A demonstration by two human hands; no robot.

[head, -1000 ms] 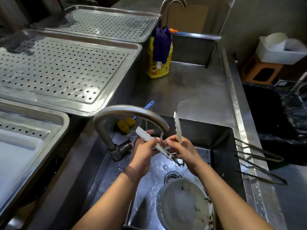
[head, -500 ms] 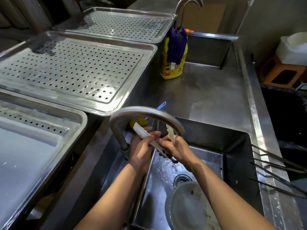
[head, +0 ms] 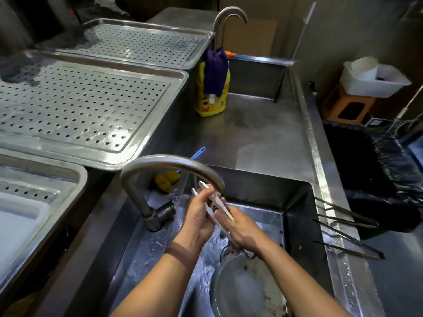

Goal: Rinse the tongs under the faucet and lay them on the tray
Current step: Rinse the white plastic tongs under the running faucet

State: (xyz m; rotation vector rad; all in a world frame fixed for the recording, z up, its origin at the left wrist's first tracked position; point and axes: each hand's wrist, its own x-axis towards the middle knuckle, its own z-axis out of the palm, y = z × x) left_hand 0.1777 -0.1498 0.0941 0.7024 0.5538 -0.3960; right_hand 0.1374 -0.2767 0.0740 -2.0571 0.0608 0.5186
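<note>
Left hand point(head: 199, 216): bare.
Left forearm point(head: 160, 277): bare along its whole visible length; a darker band crosses the wrist, shadow or strap cannot be told.
Right hand point(head: 240, 227): bare.
Right forearm point(head: 304, 277): bare along its whole visible length.

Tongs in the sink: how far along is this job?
About midway. Done: they are picked up and at the tap. In hand: the left hand and right hand both grip the white tongs beneath the faucet spout. Left: finish rinsing, then lay them on the perforated tray, which holds no tongs.
</note>
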